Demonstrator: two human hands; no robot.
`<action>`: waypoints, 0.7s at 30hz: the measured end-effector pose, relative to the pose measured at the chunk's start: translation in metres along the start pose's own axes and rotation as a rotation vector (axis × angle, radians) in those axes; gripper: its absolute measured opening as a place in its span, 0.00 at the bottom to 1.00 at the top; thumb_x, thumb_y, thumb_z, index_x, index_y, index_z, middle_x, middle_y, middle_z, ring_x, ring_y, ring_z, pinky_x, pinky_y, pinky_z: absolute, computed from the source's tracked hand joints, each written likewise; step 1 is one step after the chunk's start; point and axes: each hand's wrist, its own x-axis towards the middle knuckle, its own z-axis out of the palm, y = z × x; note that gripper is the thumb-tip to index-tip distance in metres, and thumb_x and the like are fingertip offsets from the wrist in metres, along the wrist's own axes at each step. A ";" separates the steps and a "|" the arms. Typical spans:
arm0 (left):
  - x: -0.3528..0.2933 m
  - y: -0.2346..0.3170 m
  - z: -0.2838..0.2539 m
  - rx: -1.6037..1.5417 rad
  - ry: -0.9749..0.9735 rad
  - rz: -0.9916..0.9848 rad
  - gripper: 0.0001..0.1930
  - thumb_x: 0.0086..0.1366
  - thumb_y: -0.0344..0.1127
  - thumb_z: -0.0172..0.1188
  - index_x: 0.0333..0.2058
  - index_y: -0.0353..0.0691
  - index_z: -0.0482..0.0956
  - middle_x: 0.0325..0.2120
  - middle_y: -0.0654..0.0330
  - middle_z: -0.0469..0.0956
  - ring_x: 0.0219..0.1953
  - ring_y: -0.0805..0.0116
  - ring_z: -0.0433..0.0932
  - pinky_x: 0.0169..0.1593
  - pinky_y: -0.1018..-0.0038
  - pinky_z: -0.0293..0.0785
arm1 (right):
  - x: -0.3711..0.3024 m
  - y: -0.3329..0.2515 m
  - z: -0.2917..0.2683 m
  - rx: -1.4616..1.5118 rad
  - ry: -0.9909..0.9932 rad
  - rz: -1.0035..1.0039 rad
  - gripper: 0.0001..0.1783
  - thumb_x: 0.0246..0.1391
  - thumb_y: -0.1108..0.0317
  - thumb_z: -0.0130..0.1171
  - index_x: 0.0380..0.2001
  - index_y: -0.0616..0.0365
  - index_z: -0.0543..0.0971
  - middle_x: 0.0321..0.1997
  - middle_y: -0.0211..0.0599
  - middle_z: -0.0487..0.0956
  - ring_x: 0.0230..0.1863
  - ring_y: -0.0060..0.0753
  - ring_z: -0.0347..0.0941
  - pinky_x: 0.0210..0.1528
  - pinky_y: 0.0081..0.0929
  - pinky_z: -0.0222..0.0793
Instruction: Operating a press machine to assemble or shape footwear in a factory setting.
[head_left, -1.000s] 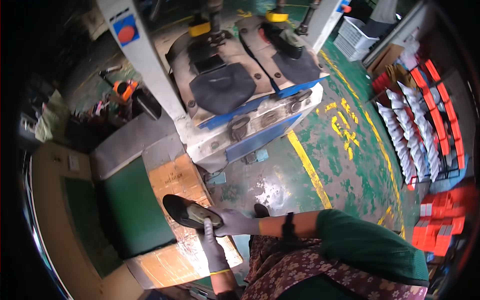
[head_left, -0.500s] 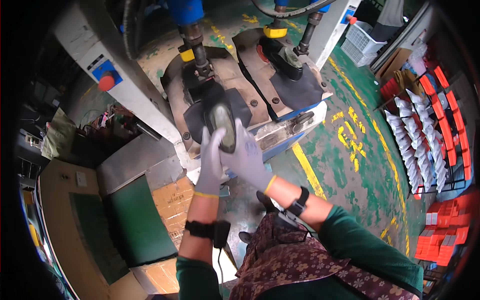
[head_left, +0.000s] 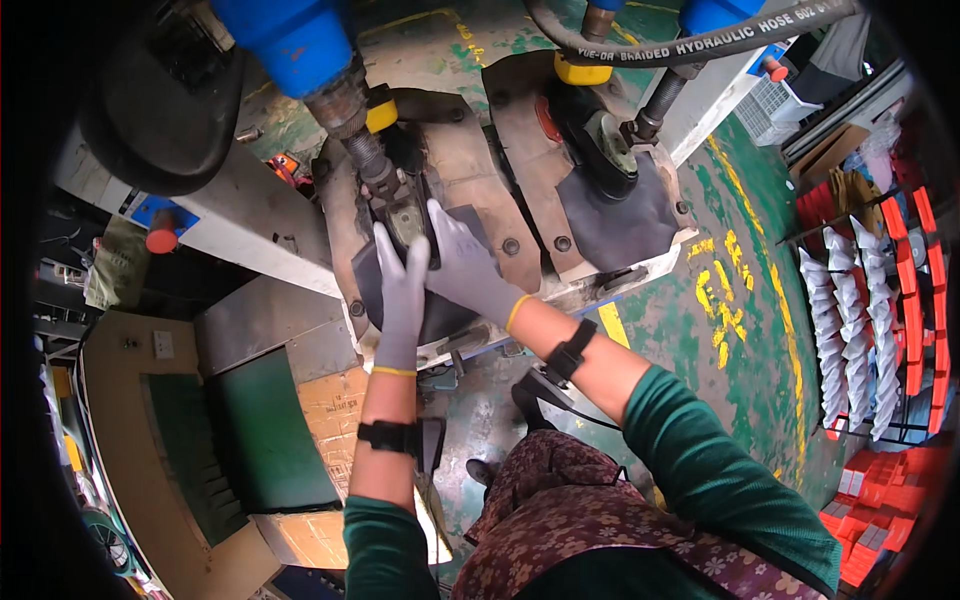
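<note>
Both my hands wear pale grey gloves and grip a black shoe (head_left: pixel 407 223) with a greenish oval face turned up. My left hand (head_left: pixel 402 285) closes on its left side, and my right hand (head_left: pixel 462 262) presses on its right side with the fingers pointing away from me. The shoe's far end lies beneath a threaded metal post (head_left: pixel 367 155) of the press; whether they touch I cannot tell. A dark flexible pad (head_left: pixel 470 228) spreads under it. In the right-hand station, a second black shoe (head_left: pixel 612 150) sits under another post (head_left: pixel 657 108).
Blue press cylinders (head_left: pixel 290 45) and a thick black hose (head_left: pixel 690 45) hang overhead. A red button (head_left: pixel 162 238) is on the left column. Cardboard (head_left: pixel 335 410) lies at left; a rack with white twisted pieces (head_left: pixel 822 330) and red boxes (head_left: pixel 870 500) stand at right.
My hands have pushed the shoe away from me, in toward the post of the left station. The view has shifted, so the press looks nearer. The second shoe stays in its station.
</note>
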 end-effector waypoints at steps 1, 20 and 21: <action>-0.003 0.014 0.006 -0.425 0.051 -0.133 0.36 0.66 0.35 0.57 0.68 0.34 0.51 0.66 0.40 0.53 0.66 0.51 0.60 0.65 0.63 0.61 | 0.000 0.010 -0.007 0.020 -0.029 -0.095 0.52 0.45 0.59 0.65 0.68 0.67 0.51 0.65 0.58 0.65 0.62 0.57 0.65 0.63 0.42 0.63; -0.070 0.004 -0.041 -0.176 0.129 -0.203 0.45 0.58 0.33 0.66 0.69 0.32 0.48 0.67 0.41 0.54 0.68 0.49 0.57 0.70 0.63 0.52 | -0.043 -0.004 -0.038 0.066 0.017 -0.252 0.41 0.50 0.65 0.62 0.66 0.61 0.60 0.59 0.49 0.73 0.59 0.48 0.70 0.60 0.39 0.66; -0.100 -0.007 -0.051 -0.113 0.196 -0.118 0.41 0.59 0.33 0.64 0.67 0.30 0.53 0.66 0.42 0.55 0.68 0.51 0.57 0.70 0.63 0.52 | -0.070 -0.006 -0.057 0.147 -0.023 -0.190 0.37 0.51 0.65 0.62 0.64 0.59 0.64 0.55 0.47 0.76 0.54 0.47 0.74 0.57 0.40 0.69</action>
